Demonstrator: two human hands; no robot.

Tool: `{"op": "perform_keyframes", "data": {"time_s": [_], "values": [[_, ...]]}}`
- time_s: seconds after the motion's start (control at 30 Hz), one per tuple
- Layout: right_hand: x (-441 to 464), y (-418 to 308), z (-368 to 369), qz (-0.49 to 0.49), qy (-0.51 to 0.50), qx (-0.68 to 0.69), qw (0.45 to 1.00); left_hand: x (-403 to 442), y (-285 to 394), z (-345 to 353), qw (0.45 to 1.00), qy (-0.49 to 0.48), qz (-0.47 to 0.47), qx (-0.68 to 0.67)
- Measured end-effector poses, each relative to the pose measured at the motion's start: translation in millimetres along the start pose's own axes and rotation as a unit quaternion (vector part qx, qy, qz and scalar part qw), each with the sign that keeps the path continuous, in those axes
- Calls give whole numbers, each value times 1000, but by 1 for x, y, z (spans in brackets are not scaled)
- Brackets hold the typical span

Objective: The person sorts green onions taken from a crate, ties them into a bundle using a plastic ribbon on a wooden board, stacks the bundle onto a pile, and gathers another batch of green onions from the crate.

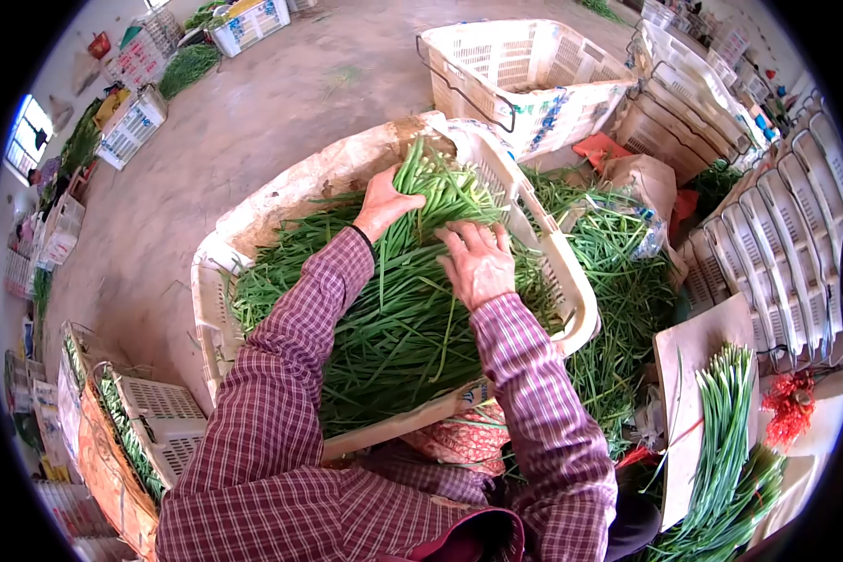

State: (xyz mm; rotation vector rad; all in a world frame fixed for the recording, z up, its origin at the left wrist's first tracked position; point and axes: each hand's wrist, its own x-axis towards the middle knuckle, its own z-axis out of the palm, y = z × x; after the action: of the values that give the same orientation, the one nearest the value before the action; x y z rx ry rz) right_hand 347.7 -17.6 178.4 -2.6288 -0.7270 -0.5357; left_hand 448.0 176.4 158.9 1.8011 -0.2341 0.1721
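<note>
And here is the left hand, fingers curled and thumb over, gripping a thick bunch of slim green stalks, pale at the ends, above the far side of a white plastic basket with slatted walls and a rounded rim! The right hand lies palm down at the bunch's near edge, fingers bent; whether they pinch any stalks, I cannot tell. Below, glossy, ribbon-like loose greens criss-cross inside the basket, the crinkled purple checked sleeves covering parts of them. A scuffed, dirt-stained pale lining drapes the far wall, its material hard to make out. At lower right, a straight-stalked green bundle overlaps a stiff, flat beige board, its tips lost in the tangle.
</note>
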Motion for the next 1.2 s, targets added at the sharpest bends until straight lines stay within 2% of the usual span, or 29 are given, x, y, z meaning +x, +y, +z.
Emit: {"op": "perform_keyframes", "data": {"time_s": [0.07, 0.1, 0.13, 0.17, 0.33, 0.4, 0.47, 0.53, 0.57, 0.6, 0.7, 0.73, 0.8, 0.83, 0.87, 0.93, 0.97, 1.03, 1.1, 1.13, 1.2], "values": [[-4, 5, 35, 101, -113, -88, 985, -3, 5, -17, 995, 21, -28, -89], [-1, -3, 15, 155, -259, -89, 949, -5, 6, -27, 993, 18, -56, -102], [-14, 10, 35, 199, -261, -41, 944, -5, 5, -39, 990, 17, -110, -83], [-21, 27, 53, 206, -276, -20, 939, -7, 4, -45, 989, 20, -107, -97], [-13, 43, 31, 250, -290, 87, 920, -23, 13, -56, 988, 24, -87, -122], [-13, 41, 18, 237, -78, 261, 932, -28, 16, -56, 993, -2, -59, -103], [-4, 34, 21, 243, -9, 375, 895, -34, 23, -50, 997, -8, -45, -67], [5, 31, 22, 198, -12, 394, 897, -36, 18, -45, 999, -36, -30, -21], [7, 27, 36, 215, -4, 579, 787, -38, 17, -44, 999, -50, -2, -15], [14, 16, 28, 213, -14, 689, 693, -41, 19, -42, 998, -67, 2, -18], [25, 2, 23, 199, 41, 544, 814, -46, 22, -34, 992, -122, 23, -19], [26, 0, 35, 229, 47, 619, 749, -44, 18, -33, 990, -137, 34, -9], [26, -5, 37, 132, 92, 740, 653, -41, 13, -39, 981, -192, 28, 27], [24, -7, 38, 140, 80, 780, 604, -44, 26, -37, 973, -225, 39, 24], [20, -10, 37, 147, 78, 796, 581, -47, 40, -38, 966, -253, 49, 24], [20, -15, 38, 150, 100, 693, 699, -50, 58, -35, 958, -278, 71, -12], [20, -18, 36, 143, 99, 715, 677, -53, 66, -31, 958, -279, 60, -22], [22, -24, 38, 115, 136, 661, 729, -56, 67, -24, 958, -281, 52, -33], [24, -25, 42, 74, 183, 619, 760, -55, 48, -21, 973, -203, 89, 68], [20, -23, 45, 73, 184, 617, 762, -53, 42, -21, 973, -203, 91, 67], [15, -22, 45, 108, 137, 673, 718, -50, 35, -20, 978, -205, 30, 3]]}}
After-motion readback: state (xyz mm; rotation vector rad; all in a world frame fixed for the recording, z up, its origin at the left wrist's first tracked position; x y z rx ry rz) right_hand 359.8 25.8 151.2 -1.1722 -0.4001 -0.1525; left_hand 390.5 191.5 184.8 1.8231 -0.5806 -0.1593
